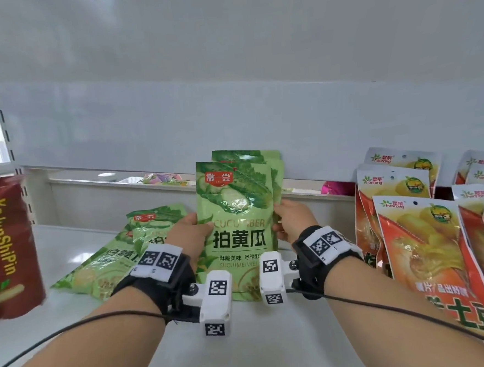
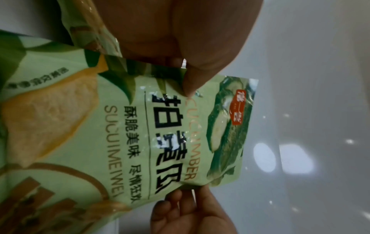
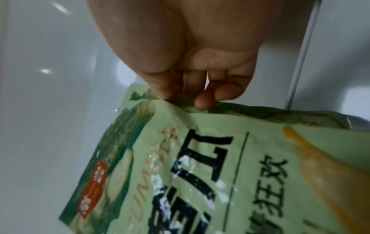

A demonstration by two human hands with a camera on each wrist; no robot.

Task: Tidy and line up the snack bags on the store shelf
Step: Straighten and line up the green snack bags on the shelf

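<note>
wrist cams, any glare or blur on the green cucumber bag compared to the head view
Head view: the green cucumber bag is sharp, with slight sheen on the cucumber photo; straight shelf edges bow from the wide lens. Left wrist view: dim, white glare breaks the black lettering. Right wrist view: soft, with white glare patches over the lettering, and the right hand looms large.

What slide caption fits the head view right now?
Both hands, left and right, hold green cucumber snack bags upright on the white shelf.

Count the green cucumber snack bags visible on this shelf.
At least 4: the front bag held upright between the left hand and right hand, one behind it, two lying left. More may be hidden.
</note>
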